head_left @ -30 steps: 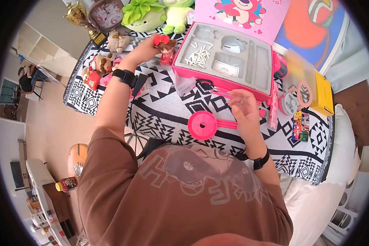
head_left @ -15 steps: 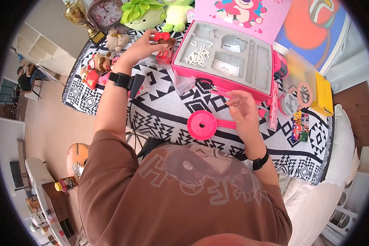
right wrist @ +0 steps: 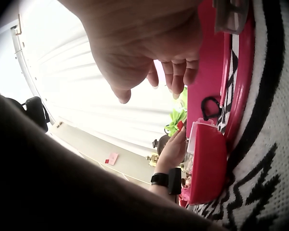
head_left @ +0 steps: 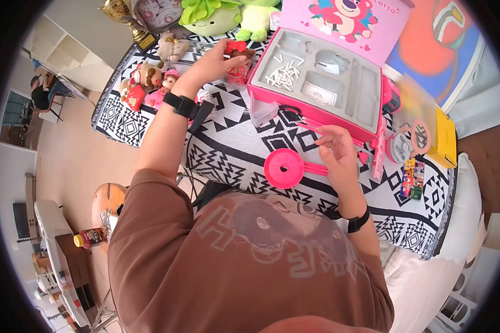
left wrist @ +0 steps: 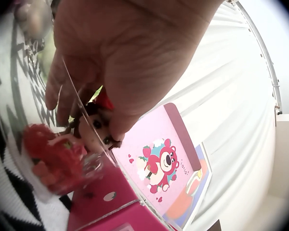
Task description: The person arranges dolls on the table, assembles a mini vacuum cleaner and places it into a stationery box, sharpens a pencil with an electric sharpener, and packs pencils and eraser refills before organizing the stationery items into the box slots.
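My left hand (head_left: pixel 210 67) grips the head of a small doll (left wrist: pixel 92 132) with brown hair and a red bow, thumb on one side and fingers on the other. The doll's red-clothed lower part shows through the wall of a clear plastic box (left wrist: pixel 86 175), while its head is at the top edge. In the head view this stands just left of the pink gift box (head_left: pixel 316 117). My right hand (head_left: pixel 340 158) hovers with loosely bent fingers and holds nothing. Beneath and left of it lie a round pink dish (head_left: pixel 284 168) and thin pink sticks (head_left: pixel 315 168).
White pegs (head_left: pixel 283 75) lie in the gift box's grey tray, under a raised lid (head_left: pixel 347 25). Plush toys (head_left: pixel 210 18), a clock and a trophy (head_left: pixel 119 14) line the back. Small dolls (head_left: pixel 144 77) sit at left; a yellow box (head_left: pixel 445 136) stands at right.
The doll, earlier facing outward with its face visible, has tilted and dropped lower, and my left fingers now cover more of it. The head view has shifted slightly. My right hand keeps its pose.
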Demonstrator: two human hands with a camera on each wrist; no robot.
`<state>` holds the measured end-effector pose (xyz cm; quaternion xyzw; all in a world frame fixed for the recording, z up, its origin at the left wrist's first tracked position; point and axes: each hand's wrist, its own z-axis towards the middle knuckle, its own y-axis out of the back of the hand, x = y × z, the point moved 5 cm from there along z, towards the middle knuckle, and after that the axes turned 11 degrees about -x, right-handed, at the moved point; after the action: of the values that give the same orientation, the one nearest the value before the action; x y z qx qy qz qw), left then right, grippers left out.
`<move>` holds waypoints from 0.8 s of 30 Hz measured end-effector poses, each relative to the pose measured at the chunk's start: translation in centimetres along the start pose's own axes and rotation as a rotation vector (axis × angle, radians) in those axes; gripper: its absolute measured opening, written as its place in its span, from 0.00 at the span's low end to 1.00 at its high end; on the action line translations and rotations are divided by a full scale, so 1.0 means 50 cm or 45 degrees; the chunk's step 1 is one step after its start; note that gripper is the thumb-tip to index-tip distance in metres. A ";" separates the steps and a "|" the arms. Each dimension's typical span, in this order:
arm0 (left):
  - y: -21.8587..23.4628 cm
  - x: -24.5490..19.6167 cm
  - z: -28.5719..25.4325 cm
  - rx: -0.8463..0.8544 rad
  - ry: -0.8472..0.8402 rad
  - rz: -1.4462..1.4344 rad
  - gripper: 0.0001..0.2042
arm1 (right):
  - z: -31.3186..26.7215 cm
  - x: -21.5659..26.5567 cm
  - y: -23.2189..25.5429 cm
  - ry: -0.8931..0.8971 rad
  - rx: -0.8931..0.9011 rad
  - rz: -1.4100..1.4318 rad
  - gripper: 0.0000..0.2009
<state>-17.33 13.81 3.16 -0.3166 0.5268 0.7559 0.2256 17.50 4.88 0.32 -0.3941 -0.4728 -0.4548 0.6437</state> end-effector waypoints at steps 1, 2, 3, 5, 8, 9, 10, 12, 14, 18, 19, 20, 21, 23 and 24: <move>0.008 -0.004 -0.007 -0.030 0.041 0.042 0.32 | 0.001 -0.003 0.001 -0.010 -0.004 -0.009 0.18; 0.018 -0.008 -0.014 -0.053 0.029 0.048 0.35 | 0.002 -0.004 0.001 -0.007 0.002 -0.006 0.18; 0.029 -0.006 -0.014 -0.058 0.030 0.050 0.35 | 0.003 -0.006 0.002 -0.011 -0.003 -0.002 0.18; 0.073 -0.007 -0.016 -0.281 -0.121 0.199 0.35 | 0.003 -0.009 0.003 -0.015 -0.006 0.005 0.18; 0.154 0.034 -0.017 -0.421 -0.157 0.206 0.31 | 0.003 -0.011 0.003 -0.024 -0.005 0.018 0.18; 0.182 0.053 -0.016 -0.478 -0.171 0.234 0.30 | 0.003 -0.011 0.002 -0.034 -0.007 0.020 0.18; 0.210 0.055 -0.026 -0.479 -0.043 0.217 0.29 | 0.002 -0.012 0.001 -0.044 -0.009 0.022 0.18; 0.244 0.076 -0.042 -0.375 0.106 0.462 0.30 | 0.002 -0.013 0.000 -0.046 -0.006 0.032 0.18; 0.261 0.139 -0.054 -0.149 0.325 0.724 0.32 | 0.002 -0.014 0.000 -0.045 -0.005 0.039 0.17; 0.238 0.180 -0.103 0.072 0.390 0.873 0.31 | 0.003 -0.018 0.001 -0.039 -0.001 0.042 0.17; 0.232 0.220 -0.108 0.011 0.328 0.842 0.31 | 0.002 -0.019 0.002 -0.039 0.004 0.030 0.17; 0.227 0.244 -0.112 -0.052 0.269 0.809 0.30 | 0.002 -0.020 0.003 -0.041 -0.004 0.032 0.17; 0.219 0.251 -0.114 -0.048 0.266 0.810 0.30 | 0.002 -0.021 0.002 -0.053 0.003 0.036 0.17; 0.216 0.271 -0.119 -0.056 0.374 0.779 0.29 | 0.002 -0.021 0.001 -0.065 0.012 0.042 0.17; 0.217 0.267 -0.121 -0.056 0.375 0.780 0.29 | 0.002 -0.020 0.001 -0.069 0.013 0.045 0.16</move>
<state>-32.52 4.50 -0.79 -0.2541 0.6078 0.7460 -0.0974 17.38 5.18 -0.62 -0.4114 -0.4854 -0.4301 0.6404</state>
